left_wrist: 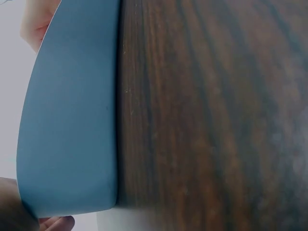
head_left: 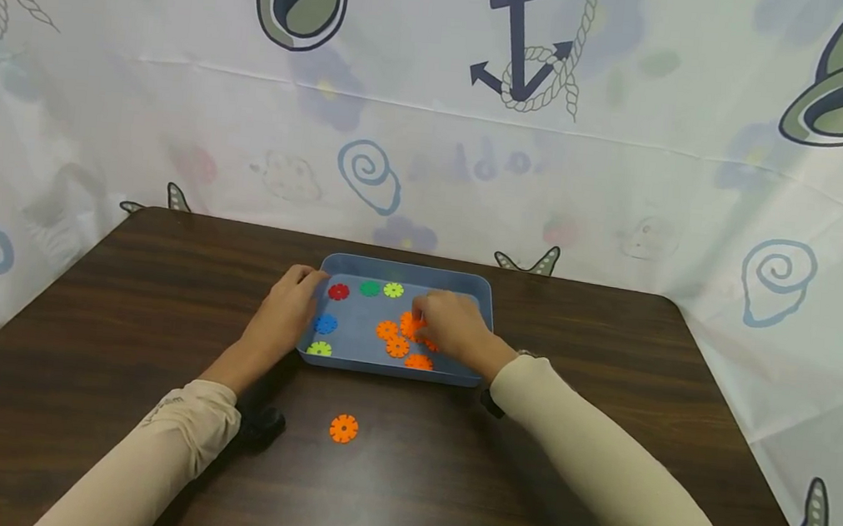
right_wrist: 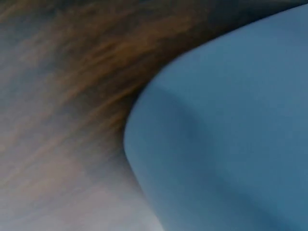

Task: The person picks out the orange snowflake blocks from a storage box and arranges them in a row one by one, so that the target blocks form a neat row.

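Observation:
A blue-grey tray (head_left: 352,366) lies on the table with notched plastic discs in it. My left hand (head_left: 288,306) holds the tray's left side, its fingers at the far left corner; in the left wrist view its fingertips (left_wrist: 60,224) show past the tray wall (left_wrist: 72,110). My right hand (head_left: 454,324) reaches over the right side with bent fingers down among several orange discs (head_left: 397,346). I cannot tell whether it pinches one. In the right wrist view the tray wall (right_wrist: 231,130) hides these fingers.
A red disc (head_left: 339,291), a green disc (head_left: 370,289), a blue disc (head_left: 326,324) and two yellow-green discs (head_left: 393,290) lie in the tray. One orange disc (head_left: 343,428) is on the brown table (head_left: 401,495) in front. A printed cloth (head_left: 433,130) hangs behind.

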Tool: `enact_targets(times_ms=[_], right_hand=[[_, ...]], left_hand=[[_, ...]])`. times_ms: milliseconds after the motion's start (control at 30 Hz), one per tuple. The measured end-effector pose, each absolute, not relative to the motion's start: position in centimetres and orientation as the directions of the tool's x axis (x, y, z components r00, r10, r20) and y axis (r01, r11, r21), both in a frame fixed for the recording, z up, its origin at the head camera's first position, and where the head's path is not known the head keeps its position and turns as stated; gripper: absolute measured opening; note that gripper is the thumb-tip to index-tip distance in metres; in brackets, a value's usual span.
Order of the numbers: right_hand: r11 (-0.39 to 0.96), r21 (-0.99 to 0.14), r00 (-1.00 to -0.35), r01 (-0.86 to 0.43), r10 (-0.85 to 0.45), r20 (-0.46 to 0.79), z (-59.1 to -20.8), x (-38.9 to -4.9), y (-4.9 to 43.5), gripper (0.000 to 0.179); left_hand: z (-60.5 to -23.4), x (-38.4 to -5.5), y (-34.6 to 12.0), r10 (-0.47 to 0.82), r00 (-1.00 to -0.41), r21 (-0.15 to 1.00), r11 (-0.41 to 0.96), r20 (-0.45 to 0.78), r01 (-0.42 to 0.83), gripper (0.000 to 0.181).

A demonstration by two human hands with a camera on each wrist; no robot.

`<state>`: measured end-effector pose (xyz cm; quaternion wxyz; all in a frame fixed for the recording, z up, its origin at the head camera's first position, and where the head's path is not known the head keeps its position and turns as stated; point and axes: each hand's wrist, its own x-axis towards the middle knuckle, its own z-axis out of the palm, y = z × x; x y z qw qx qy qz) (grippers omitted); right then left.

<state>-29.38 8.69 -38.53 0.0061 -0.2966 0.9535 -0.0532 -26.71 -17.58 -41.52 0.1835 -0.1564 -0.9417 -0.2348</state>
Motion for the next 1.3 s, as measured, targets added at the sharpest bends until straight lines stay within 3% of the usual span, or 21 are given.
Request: enact_targets(times_ms=[200, 333, 500, 633, 1100, 1300], right_hand=[[0.779, -0.213, -0.807, -0.589, -0.583, 0.099, -37.4, -28.1, 8.6, 0.012], [0.671, -0.342, -0.745, -0.657, -0.647, 0.161, -35.8, -25.6, 8.2, 0.011], [0.576, -0.447, -0.659, -0.684, -0.751, 0.042, -36.1, -22.2, 7.7, 0.014], [0.621, -0.428, -0.662, -0.656, -0.746, -0.068, -37.5, -20.9, 7.3, 0.016], [0.7, -0.26, -0.694, -0.665, -0.708, -0.129, -38.4, -20.2, 6.7, 0.018], [0.693, -0.311, -0.707, -0.65, -0.702, -0.086, -37.2, -21.3, 6.9, 0.015]], left_hand=[[-41.6, -26.7, -17.5, 0.182, -0.898, 0.381, 0.858, 0.401, 0.344, 0.032], [-41.5, -26.9, -17.5, 0.196, -0.886, 0.367, 0.856, 0.421, 0.364, 0.031], [-41.1, -27.0, -17.5, 0.206, -0.87, 0.351, 0.855, 0.448, 0.383, 0.032], [-41.0, -26.9, -17.5, 0.21, -0.871, 0.351, 0.854, 0.444, 0.384, 0.031], [-41.1, -27.0, -17.4, 0.204, -0.886, 0.373, 0.851, 0.417, 0.371, 0.03], [-41.4, -26.9, -17.4, 0.213, -0.892, 0.373, 0.851, 0.399, 0.37, 0.032]])
